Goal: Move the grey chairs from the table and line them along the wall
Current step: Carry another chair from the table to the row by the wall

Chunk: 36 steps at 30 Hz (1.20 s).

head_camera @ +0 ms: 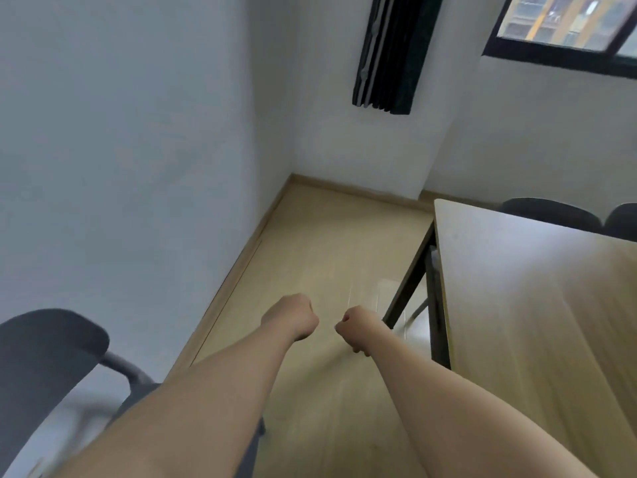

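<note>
Two bare forearms are extended forward and downward from the bottom edge of the head view, running roughly parallel; the left hand is curled into a loose fist, knuckles turned away and the thumb side inward; the right hand is likewise closed, its fingers tucked under and bent down at the wrist; nothing is seen to be held in either fist, though motion blur softens the fingers; the two fists are kept just apart, level with each other.

floor — pale wood; grey chair by wall, seemingly | table — bare top
</note>
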Available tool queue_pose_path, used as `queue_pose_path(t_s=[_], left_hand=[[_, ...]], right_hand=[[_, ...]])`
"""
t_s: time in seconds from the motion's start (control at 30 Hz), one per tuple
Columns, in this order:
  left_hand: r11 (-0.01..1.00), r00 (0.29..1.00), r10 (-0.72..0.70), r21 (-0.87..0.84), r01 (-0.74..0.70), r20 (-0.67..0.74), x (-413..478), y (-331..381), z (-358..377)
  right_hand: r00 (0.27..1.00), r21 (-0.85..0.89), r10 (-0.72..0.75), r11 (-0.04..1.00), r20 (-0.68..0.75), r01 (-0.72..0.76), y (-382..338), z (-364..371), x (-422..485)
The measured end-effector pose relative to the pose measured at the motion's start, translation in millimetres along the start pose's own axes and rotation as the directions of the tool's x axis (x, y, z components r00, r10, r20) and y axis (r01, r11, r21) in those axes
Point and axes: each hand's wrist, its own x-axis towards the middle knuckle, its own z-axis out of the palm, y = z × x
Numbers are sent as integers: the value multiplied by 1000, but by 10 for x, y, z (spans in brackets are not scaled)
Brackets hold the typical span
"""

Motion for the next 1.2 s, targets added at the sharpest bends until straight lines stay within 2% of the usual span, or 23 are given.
queue_pose_path(t_s=[0.17, 0.43, 0.6, 0.77, 1.07, 1.2], left_hand=[[993, 997, 82, 83, -83, 17, 432, 670, 35], [994, 988, 112, -14, -111, 108, 1596, 1394, -239], [968, 964, 249, 15, -251, 92, 2599, 1945, -684], [969, 968, 248, -13, -248, 31, 3703, 2445, -1248], [870, 892, 422, 207, -448, 160, 4965, 3476, -1533], [824, 841, 496, 188, -534, 216, 5442, 4110, -1565]], right_hand=[[998, 85, 58, 995, -39, -54, 370, -496, 365], [984, 207, 151, 970, -90, -130, 491, -1267, 1317], [970, 380, 213, 912, -117, -154, 188, -1921, 2213], [953, 455, 235, 882, -189, -127, -226, -2747, 3056], [903, 573, 383, 792, -193, -214, 32, -3656, 4073], [879, 656, 425, 730, -216, -191, 295, -4192, 4596]])
